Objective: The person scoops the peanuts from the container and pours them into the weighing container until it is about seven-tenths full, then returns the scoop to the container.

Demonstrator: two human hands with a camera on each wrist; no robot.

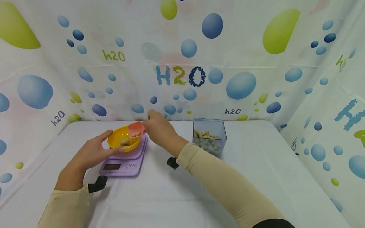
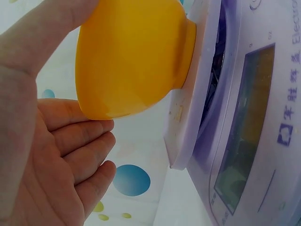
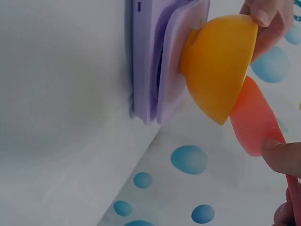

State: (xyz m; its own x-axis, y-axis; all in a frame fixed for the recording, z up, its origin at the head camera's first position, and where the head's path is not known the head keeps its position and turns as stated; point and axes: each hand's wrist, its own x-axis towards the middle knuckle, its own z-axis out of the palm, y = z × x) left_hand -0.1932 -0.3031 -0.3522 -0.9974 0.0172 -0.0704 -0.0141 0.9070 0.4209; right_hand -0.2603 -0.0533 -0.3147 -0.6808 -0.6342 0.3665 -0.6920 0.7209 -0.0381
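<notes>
A yellow bowl [image 1: 114,139] with a few peanuts [image 1: 124,142] in it sits on the plate of a purple kitchen scale [image 1: 125,167]. My left hand [image 1: 91,152] holds the bowl at its rim, thumb on the near side and fingers on the far side. My right hand [image 1: 161,128] grips the handle of a coral-red scoop [image 3: 256,117], its thumb at the base of the scoop's head. The scoop is tipped over the bowl's right rim, with a peanut [image 1: 136,134] still in it. The left wrist view shows the bowl's base resting on the scale plate.
A clear bluish square container [image 1: 209,147] partly filled with peanuts stands right of the scale, beyond the right forearm. A white cloth [image 1: 137,202] covers the table, and a patterned curtain [image 1: 128,91] hangs behind it.
</notes>
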